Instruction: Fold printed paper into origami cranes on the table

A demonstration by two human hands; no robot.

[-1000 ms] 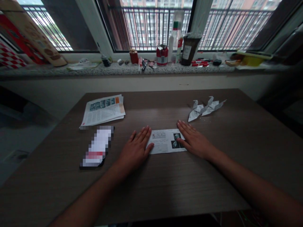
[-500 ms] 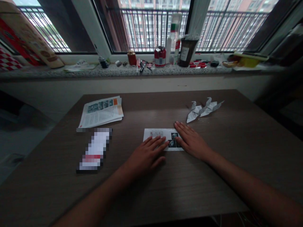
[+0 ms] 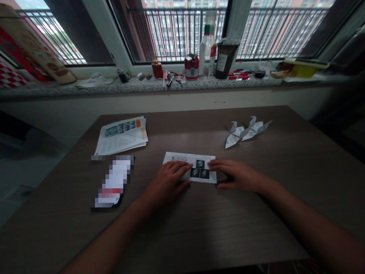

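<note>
A folded printed paper (image 3: 196,164) with small dark pictures lies flat near the middle of the brown table (image 3: 199,228). My left hand (image 3: 168,179) rests on its left part, fingers bent and pressing down on the sheet. My right hand (image 3: 238,176) lies at its right edge, fingers stretched toward the left, fingertips touching the paper. Neither hand lifts the sheet.
Two folded paper figures (image 3: 246,131) sit at the back right of the table. A stack of printed pages (image 3: 122,135) lies back left, with a blurred phone-like object (image 3: 112,182) in front of it. The windowsill (image 3: 85,89) holds bottles, a red can (image 3: 191,66) and small items.
The paper has shifted left and slightly nearer. My left hand slid across the sheet and now presses its left part. My right hand turned its fingers to point leftward at the right edge.
</note>
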